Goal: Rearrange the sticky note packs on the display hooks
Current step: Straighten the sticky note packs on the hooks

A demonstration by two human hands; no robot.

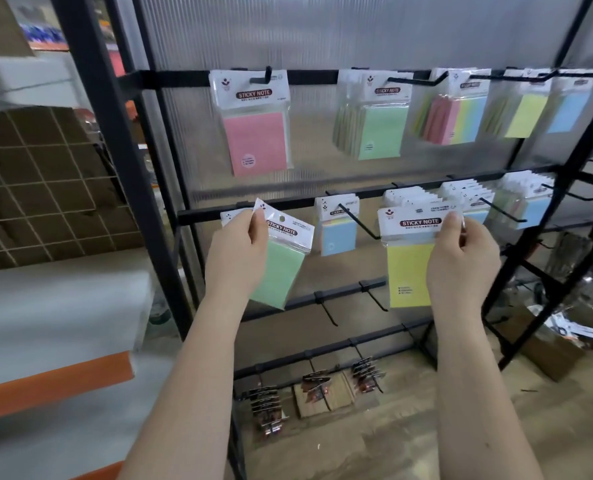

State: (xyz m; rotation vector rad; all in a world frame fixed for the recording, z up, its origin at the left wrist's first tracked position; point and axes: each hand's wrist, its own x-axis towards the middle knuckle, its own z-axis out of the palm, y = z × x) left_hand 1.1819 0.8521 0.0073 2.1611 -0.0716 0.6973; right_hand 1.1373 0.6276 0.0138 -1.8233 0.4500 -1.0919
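A: From the head view, we've got a pack in each hand. Our left hand (238, 251) pinches the green pack (281, 268) by its white header card, fingers (257, 225) closed on the top corner, so the pack hangs tilted, its long axis leaning down and to the right.

B: And our right hand (461, 261) pinches the yellow pack (409, 271) at the right end of its header, fingers clamped there; that one hangs nearly upright.

A: Which hook matters? The second rail (205, 216) runs just behind both headers. The green pack's punched hole shows just right of our left fingers, and the rail's left end sits directly behind it. We can't tell whether a hook lies behind that header.

B: The yellow pack sits in front of a stack of matching headers, with the bare hook (357, 221) carrying the blue pack (335, 239) between our two hands, nearer the yellow.

A: So we'd judge the left hand is closest to the rail's left end, and the green pack needs levelling before its hole can meet a hook tip.
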